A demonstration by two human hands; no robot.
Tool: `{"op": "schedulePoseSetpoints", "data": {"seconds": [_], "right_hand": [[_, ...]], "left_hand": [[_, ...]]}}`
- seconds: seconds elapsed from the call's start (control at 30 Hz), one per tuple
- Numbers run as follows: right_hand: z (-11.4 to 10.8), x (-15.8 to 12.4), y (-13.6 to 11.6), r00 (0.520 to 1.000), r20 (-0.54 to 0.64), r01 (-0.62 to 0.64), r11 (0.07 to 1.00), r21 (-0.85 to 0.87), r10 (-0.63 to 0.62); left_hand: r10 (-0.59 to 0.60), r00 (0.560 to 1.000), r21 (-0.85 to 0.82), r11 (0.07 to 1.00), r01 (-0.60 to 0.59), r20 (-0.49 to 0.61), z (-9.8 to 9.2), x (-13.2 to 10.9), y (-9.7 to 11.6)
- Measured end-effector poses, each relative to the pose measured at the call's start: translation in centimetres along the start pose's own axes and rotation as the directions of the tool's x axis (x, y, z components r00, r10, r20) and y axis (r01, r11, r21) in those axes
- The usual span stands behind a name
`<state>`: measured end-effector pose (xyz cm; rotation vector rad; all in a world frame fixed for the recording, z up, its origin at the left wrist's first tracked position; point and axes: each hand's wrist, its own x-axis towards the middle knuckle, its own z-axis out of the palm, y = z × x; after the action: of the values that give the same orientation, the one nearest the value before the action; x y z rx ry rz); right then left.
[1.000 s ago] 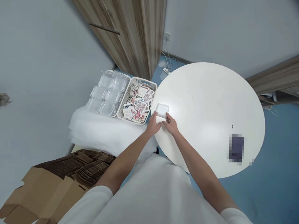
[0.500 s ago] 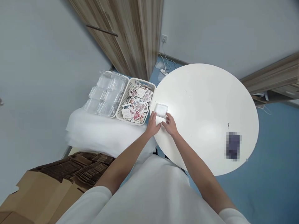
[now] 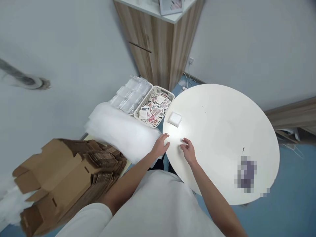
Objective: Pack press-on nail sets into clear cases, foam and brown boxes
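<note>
A small white wrapped packet (image 3: 174,119) lies on the round white table (image 3: 222,115), close to its left edge. My left hand (image 3: 160,145) is at the table's rim, below the packet and apart from it, with thumb and fingers spread and nothing in them. Over the tabletop, a little to the right, my right hand (image 3: 188,150) has its fingers curved and apart, also holding nothing. Neither hand touches the packet.
Left of the table stand a white basket (image 3: 137,116) of printed cards and another basket with clear plastic packs (image 3: 130,93). White foam sheets (image 3: 120,128) lie before them, then folded cardboard boxes (image 3: 71,174). A blurred purple item (image 3: 247,174) rests on the table's right side.
Both hands have let go of the white packet and drawn back toward my body, moving apart from each other. The packet stays on the table. My view has tilted up and turned left.
</note>
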<state>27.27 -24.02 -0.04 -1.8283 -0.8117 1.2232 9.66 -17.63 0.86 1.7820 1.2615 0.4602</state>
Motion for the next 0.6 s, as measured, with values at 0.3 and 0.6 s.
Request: {"op": "schedulePoseSetpoints", "data": {"seconds": [0.3, 0.6], "right_hand": [[1.2, -2.5, -0.1, 0.946, 0.278, 0.173, 0.985, 0.005, -0.167], [10.4, -6.1, -4.4, 0.612, 0.694, 0.567, 0.822, -0.051, -0.379]], "left_hand": [[-0.085, 0.968, 0.078, 0.991, 0.106, -0.234, -1.3, -10.8, 2.3], [-0.056, 0.843, 0.358, 0.889, 0.285, -0.534, -8.4, -21.0, 1.4]]}}
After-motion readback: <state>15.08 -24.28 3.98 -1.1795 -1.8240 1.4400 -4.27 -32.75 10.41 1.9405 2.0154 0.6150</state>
